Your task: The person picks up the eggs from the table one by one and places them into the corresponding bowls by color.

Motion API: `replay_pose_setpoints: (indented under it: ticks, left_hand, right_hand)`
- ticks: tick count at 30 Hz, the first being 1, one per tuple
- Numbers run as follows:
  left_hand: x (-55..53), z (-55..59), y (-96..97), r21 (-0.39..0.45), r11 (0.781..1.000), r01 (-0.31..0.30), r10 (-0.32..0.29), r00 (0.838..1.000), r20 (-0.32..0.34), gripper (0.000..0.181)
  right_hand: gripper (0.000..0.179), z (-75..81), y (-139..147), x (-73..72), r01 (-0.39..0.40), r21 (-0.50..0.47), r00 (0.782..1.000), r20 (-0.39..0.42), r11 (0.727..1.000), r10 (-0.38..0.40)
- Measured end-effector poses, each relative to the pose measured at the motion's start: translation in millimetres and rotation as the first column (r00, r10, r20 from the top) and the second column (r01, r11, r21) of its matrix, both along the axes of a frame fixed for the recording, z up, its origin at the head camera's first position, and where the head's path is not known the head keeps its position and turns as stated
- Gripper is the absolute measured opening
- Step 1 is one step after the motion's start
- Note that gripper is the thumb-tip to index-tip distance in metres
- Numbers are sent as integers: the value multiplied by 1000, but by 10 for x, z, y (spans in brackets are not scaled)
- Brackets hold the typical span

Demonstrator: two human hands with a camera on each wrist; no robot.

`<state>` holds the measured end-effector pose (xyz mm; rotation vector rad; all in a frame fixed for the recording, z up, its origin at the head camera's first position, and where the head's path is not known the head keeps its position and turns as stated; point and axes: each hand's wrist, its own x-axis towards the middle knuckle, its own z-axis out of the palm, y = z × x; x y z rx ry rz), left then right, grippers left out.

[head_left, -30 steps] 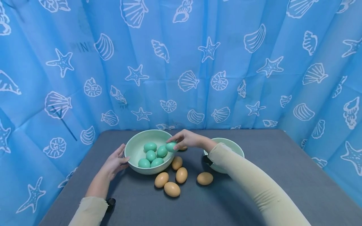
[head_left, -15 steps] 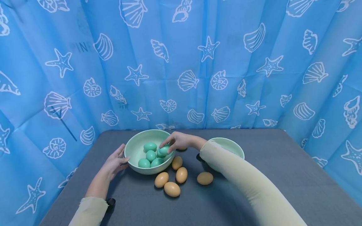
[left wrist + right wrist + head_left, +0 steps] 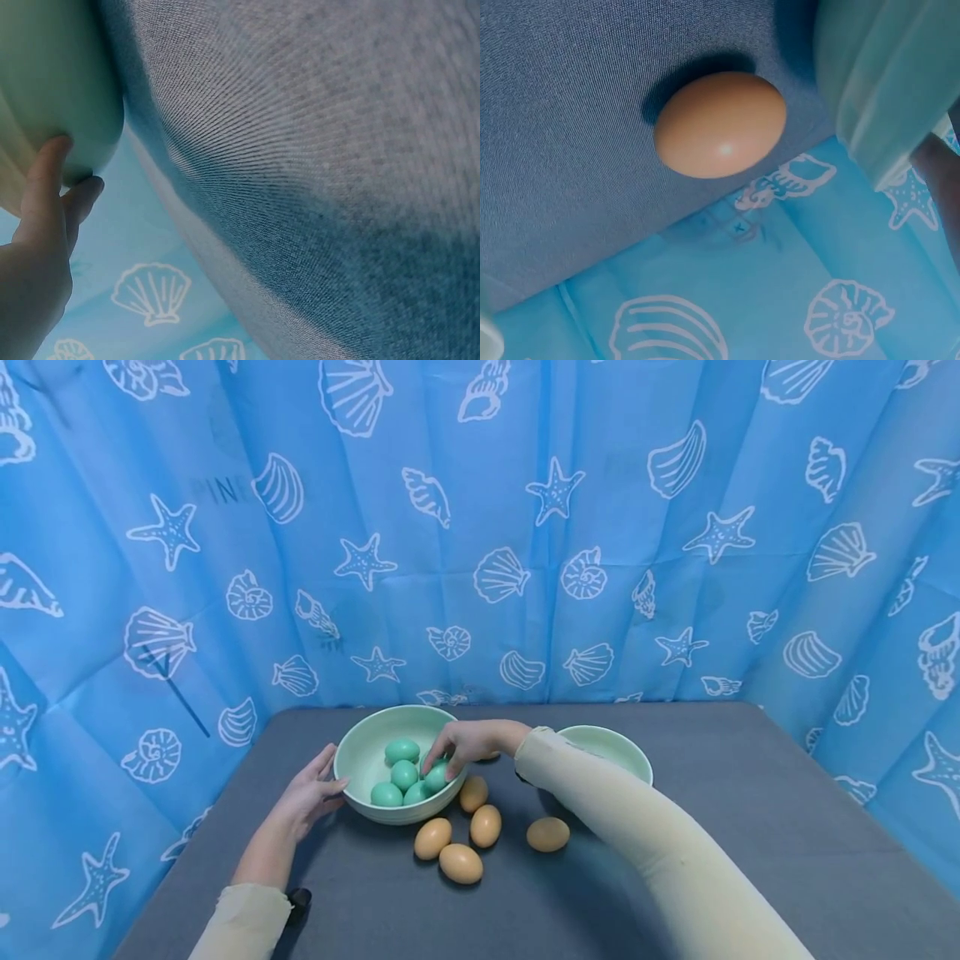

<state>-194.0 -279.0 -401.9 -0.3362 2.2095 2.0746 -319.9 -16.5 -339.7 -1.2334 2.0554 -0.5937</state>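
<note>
Right hand [image 3: 467, 742] now lower in bowl [image 3: 362, 758], pinching green egg [image 3: 437, 780]

Table [image 3: 360, 902]: before curtain [image 3: 525, 527]. At left, first bowl [image 3: 397, 815], several eggs [image 3: 403, 774] within; left hand [image 3: 307, 795] touching its left side, right hand [image 3: 467, 743] at its right, fingers inside. At right, second bowl [image 3: 611, 746], partly behind right sleeve [image 3: 652, 835]. Loose: four eggs [image 3: 461, 864] before and right of first bowl; fifth egg [image 3: 547, 834] farther right; sixth egg [image 3: 720, 125] behind right wrist.
</note>
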Motion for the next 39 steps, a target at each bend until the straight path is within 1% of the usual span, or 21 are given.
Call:
replay_pose_setpoints:
  ticks: [3,7,11,14,25,31,35,39]
  left_hand:
    - [4,-13,-1,3,1000,-3,3,1000,0,76]
    - [5,-8,-1,14,1000,-8,8,1000,5,76]
    - [-4,11,-2,29,1000,-12,12,1000,14,76]
    - [-7,22,1,33,999,-12,11,1000,21,77]
    - [-11,12,-13,39,999,-1,0,999,35,76]
    - [-10,-1,0,29,999,-16,15,999,30,77]
    - [-7,0,6,29,999,-22,21,999,33,77]
    - [-1,9,6,16,1000,-19,18,1000,22,76]
  right_hand:
    - [38,-74,-31,-39,-28,16,1000,10,999,28]
    - [36,-158,-77,-65,-49,43,999,2,998,49]
    - [37,-191,-140,-64,-86,75,995,-34,993,89]
    - [37,-201,-185,-56,-120,111,989,-74,986,129]
    - [37,-284,-296,-18,-145,176,976,-134,974,169]
    - [40,-279,-297,11,-119,184,979,-141,976,146]
    - [40,-252,-266,33,-60,156,988,-129,986,81]
    - [42,-187,-191,59,1,95,995,-98,996,8]
